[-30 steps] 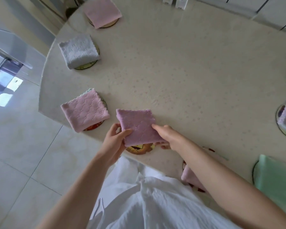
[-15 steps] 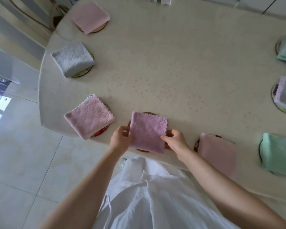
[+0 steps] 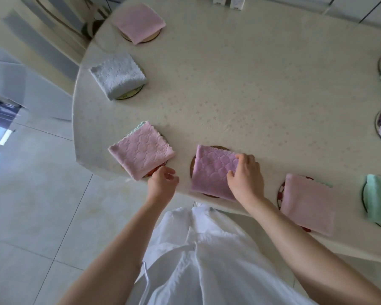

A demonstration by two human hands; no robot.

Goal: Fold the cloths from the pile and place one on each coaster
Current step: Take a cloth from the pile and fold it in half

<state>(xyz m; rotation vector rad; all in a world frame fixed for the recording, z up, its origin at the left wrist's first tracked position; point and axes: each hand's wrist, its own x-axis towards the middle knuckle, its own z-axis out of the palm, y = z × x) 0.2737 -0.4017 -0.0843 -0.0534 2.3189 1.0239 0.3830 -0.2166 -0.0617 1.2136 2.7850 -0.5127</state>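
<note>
8 folded cloths on table [image 3: 251,84] | right hand [image 3: 245,180] grip pressing purple cloth [image 3: 213,170] on coaster [image 3: 193,167] | left hand [image 3: 162,183] grip loosely curled, empty

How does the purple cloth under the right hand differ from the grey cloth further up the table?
The purple cloth is lilac; the grey cloth is pale grey-white. The right hand rests on the purple cloth, while nothing touches the grey one. The purple cloth lies flat and thin at the table's near edge; the grey one looks thicker and sits further along the left edge. Both are folded, quilted squares, each lying on a round coaster.
</note>
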